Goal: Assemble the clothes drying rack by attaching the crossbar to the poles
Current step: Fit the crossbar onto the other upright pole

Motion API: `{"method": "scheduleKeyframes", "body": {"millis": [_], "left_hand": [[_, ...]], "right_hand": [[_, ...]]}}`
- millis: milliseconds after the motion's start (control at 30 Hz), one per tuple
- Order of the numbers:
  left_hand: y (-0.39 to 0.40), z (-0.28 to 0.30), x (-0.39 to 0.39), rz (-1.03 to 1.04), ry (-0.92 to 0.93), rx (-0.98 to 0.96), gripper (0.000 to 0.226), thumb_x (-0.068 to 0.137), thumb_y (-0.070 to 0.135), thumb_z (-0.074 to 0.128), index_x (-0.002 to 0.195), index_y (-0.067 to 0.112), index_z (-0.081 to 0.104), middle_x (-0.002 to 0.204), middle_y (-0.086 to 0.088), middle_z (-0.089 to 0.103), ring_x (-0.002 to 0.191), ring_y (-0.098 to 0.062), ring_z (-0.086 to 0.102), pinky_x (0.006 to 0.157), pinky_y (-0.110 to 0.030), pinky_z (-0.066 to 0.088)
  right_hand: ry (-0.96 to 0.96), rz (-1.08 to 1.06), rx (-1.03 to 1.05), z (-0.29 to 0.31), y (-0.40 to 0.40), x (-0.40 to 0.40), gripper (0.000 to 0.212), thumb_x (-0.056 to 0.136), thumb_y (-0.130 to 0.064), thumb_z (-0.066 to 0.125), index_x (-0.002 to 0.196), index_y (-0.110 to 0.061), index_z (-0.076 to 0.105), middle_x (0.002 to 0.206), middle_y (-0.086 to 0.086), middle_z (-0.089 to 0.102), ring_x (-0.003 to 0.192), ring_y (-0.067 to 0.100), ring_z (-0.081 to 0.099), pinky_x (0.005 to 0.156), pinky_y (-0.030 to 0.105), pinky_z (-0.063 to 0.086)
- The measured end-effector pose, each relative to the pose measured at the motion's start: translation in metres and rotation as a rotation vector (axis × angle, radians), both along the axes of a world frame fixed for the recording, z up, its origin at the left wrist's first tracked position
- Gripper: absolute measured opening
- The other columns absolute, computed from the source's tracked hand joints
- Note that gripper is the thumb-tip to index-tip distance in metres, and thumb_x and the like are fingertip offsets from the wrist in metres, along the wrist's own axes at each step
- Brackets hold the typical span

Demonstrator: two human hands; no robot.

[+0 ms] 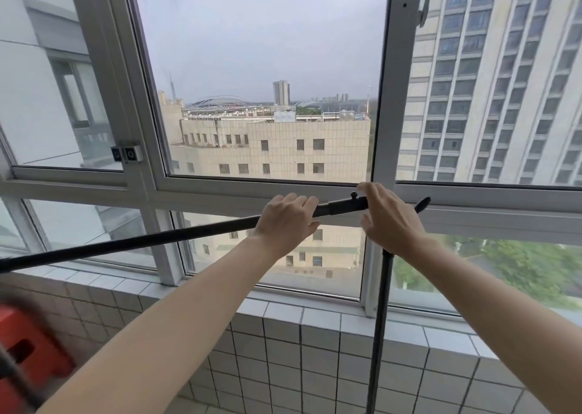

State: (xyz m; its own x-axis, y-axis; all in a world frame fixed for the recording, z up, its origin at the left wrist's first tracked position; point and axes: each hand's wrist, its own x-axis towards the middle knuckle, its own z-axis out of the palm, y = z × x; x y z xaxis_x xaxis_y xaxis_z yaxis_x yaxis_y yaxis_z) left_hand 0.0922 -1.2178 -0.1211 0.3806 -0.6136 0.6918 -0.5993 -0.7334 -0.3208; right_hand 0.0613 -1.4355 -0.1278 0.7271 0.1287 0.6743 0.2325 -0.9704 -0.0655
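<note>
While the black crossbar (132, 243) slants up from lower left across the window frame (220, 190), the left hand (285, 221) is wrapped closed around it beside its thicker end sleeve (343, 207); the right hand (389, 216), fingers loosely curled, covers the sleeve's far end atop the upright pole (379, 335); its grip cannot be told.

Crossbar (132, 243) atop pole (379, 319); window (261, 67) behind

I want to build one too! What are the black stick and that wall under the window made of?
The black crossbar looks like metal tube with matte black paint: thin, straight, faint sheen. It could be plastic. The wall is covered in glossy white ceramic tiles, with dark grout lines between small squares.
</note>
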Motion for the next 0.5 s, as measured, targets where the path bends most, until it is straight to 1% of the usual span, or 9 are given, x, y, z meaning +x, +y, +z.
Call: {"method": "scheduleKeyframes", "body": {"millis": [33,100,167,233,300,367,433,500], "left_hand": [[0.008,-0.001,0.001,0.024,0.006,0.017,0.026,0.083,0.032,0.068,0.093,0.009,0.061,0.074,-0.004,0.067,0.069,-0.025,0.061,0.062,-0.036,0.049],[0.039,-0.002,0.001,0.067,-0.002,0.019,0.024,0.083,0.033,0.066,0.09,0.011,0.061,0.075,-0.004,0.067,0.07,-0.026,0.061,0.063,-0.036,0.048],[0.062,-0.002,0.0,0.108,0.02,0.018,0.022,0.083,0.032,0.067,0.087,0.011,0.061,0.076,-0.005,0.067,0.072,-0.027,0.06,0.065,-0.037,0.05],[0.075,-0.003,-0.001,0.139,0.056,0.022,0.02,0.08,0.029,0.069,0.084,0.012,0.06,0.078,-0.005,0.066,0.075,-0.027,0.059,0.067,-0.038,0.049],[0.097,-0.003,-0.004,0.166,0.088,0.033,0.022,0.078,0.028,0.07,0.086,0.011,0.06,0.082,-0.005,0.066,0.079,-0.027,0.058,0.071,-0.038,0.049],[0.134,-0.005,-0.005,0.196,0.093,0.043,0.026,0.079,0.031,0.068,0.095,0.012,0.061,0.091,-0.004,0.067,0.087,-0.026,0.058,0.079,-0.039,0.048],[0.174,-0.009,-0.008,0.223,0.096,0.049,0.031,0.082,0.034,0.065,0.104,0.013,0.06,0.098,-0.003,0.066,0.094,-0.025,0.056,0.085,-0.038,0.046],[0.215,-0.013,-0.012,0.234,0.106,0.05,0.035,0.084,0.036,0.064,0.109,0.013,0.059,0.103,-0.004,0.065,0.098,-0.026,0.056,0.088,-0.038,0.044]], "right_hand": [[-0.005,-0.005,-0.056,0.0,0.006,-0.003,0.044,0.078,-0.005,0.056,0.118,-0.012,0.038,0.105,0.015,0.06,0.083,0.031,0.06,0.062,0.047,0.057],[-0.037,-0.019,-0.201,0.003,0.03,-0.009,0.058,0.074,-0.009,0.061,0.126,-0.011,0.038,0.112,0.014,0.057,0.094,0.033,0.058,0.079,0.049,0.054],[-0.044,-0.045,-0.32,0.005,0.054,-0.014,0.062,0.072,-0.014,0.064,0.129,-0.012,0.04,0.121,0.013,0.053,0.109,0.034,0.052,0.095,0.052,0.046],[-0.041,-0.072,-0.384,0.005,0.067,-0.016,0.058,0.073,-0.018,0.064,0.127,-0.012,0.045,0.125,0.013,0.05,0.118,0.034,0.047,0.104,0.055,0.038],[-0.042,-0.052,-0.386,0.006,0.089,-0.015,0.051,0.077,-0.021,0.064,0.124,-0.011,0.046,0.121,0.012,0.055,0.114,0.032,0.048,0.104,0.051,0.04],[-0.034,0.023,-0.372,0.009,0.129,-0.014,0.048,0.08,-0.022,0.064,0.122,-0.01,0.046,0.117,0.011,0.058,0.109,0.03,0.051,0.099,0.045,0.045],[-0.04,0.09,-0.393,0.009,0.175,-0.013,0.042,0.082,-0.022,0.062,0.12,-0.01,0.049,0.116,0.01,0.058,0.106,0.029,0.053,0.094,0.043,0.048],[-0.042,0.142,-0.404,0.008,0.221,-0.013,0.035,0.083,-0.02,0.059,0.116,-0.011,0.051,0.114,0.009,0.059,0.104,0.028,0.054,0.091,0.043,0.049]]}}
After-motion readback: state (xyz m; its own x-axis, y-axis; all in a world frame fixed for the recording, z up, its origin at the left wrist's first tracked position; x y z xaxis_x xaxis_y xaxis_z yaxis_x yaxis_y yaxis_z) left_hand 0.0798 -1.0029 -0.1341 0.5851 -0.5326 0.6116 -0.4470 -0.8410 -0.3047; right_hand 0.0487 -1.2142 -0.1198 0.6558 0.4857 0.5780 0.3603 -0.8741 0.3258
